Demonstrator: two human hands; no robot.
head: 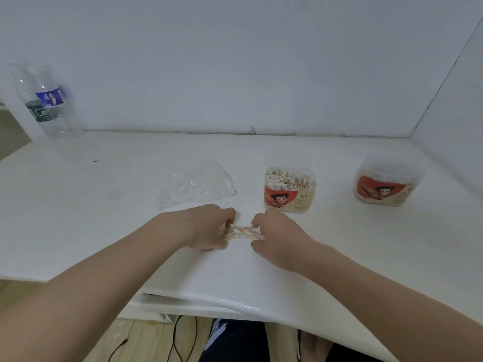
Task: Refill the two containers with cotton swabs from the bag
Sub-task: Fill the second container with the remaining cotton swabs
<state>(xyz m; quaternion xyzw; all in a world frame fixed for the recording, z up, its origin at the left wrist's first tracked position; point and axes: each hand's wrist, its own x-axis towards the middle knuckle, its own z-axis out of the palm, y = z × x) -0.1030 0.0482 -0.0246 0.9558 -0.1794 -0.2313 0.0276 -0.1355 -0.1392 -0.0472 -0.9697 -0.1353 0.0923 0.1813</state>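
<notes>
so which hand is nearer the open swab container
Right. The right hand sits just below the open container, close to its base. The left hand is farther off to the container's left, across the bundle of cotton swabs both hands grip.

A clear plastic water bottle [49, 105] with a blue and green label is seen standing upright at the far left of the white tabletop [78, 205], against the white wall [235, 61]. Thin black cables [180, 338] are spotted below on the pale wooden floor [146, 340].
</notes>
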